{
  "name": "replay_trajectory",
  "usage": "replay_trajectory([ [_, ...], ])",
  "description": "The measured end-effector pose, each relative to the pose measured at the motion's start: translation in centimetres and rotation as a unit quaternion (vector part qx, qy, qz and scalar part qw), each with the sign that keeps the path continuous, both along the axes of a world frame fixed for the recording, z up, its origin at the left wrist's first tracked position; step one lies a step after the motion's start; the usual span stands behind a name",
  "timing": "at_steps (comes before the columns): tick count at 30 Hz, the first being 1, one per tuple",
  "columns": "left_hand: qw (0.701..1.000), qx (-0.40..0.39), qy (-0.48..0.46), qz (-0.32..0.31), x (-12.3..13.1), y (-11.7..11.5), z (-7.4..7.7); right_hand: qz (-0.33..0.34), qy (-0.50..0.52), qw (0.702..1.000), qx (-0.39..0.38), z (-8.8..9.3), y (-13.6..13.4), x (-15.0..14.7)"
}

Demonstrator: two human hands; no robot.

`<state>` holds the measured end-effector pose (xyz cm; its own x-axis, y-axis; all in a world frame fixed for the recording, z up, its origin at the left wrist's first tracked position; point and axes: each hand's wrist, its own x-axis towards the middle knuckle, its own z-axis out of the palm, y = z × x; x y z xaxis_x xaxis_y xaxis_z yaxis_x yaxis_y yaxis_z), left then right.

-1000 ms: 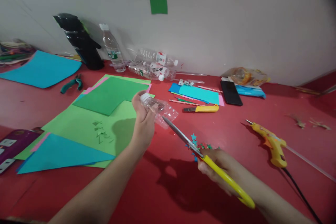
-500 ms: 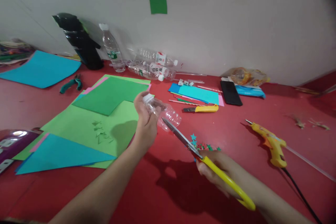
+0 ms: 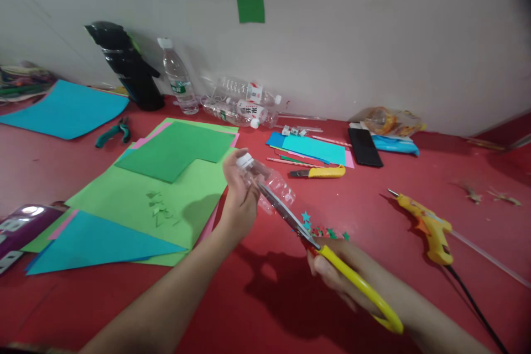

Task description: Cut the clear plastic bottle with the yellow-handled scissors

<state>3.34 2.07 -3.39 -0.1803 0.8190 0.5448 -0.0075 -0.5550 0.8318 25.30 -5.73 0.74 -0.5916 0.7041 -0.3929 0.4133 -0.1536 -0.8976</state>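
Note:
My left hand [image 3: 241, 196] is wrapped round the neck end of a clear plastic bottle top [image 3: 277, 183] with a white cap [image 3: 244, 160]. The cut lower end of the bottle piece points to the right. In my right hand [image 3: 342, 271] is a pair of yellow-handled scissors [image 3: 357, 282], gripped by the handles. The blades look nearly closed and reach up-left, their tips by the left thumb and in front of the bottle piece. Whether the tips touch the plastic I cannot tell. Small paper stars [image 3: 306, 217] in blue, red and green lie just beyond my right hand.
Green paper sheets [image 3: 182, 149] and blue paper [image 3: 99, 243] cover the left. Clear bottles [image 3: 232, 110] and a black flask [image 3: 128, 72] stand or lie by the wall. A yellow cutter [image 3: 326, 172], a phone [image 3: 365, 146] and a corded glue gun [image 3: 427, 227] are to the right.
My left hand and the bottle piece have moved a little right and down, closer to the scissors. The scissor blades have drawn together slightly; my right hand is almost still.

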Motion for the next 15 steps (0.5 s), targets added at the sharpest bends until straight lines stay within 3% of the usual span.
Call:
replay_trajectory([
  [5, 1.000, -0.013, 0.020, -0.014, 0.0, -0.1, 0.3, -0.021, -0.008, 0.999, -0.024, -0.4, -0.2, -0.2],
  [15, 0.997, 0.005, 0.072, 0.007, -0.4, 0.1, 0.0, -0.039, -0.014, 0.999, 0.008, -1.1, 0.0, 0.0],
])
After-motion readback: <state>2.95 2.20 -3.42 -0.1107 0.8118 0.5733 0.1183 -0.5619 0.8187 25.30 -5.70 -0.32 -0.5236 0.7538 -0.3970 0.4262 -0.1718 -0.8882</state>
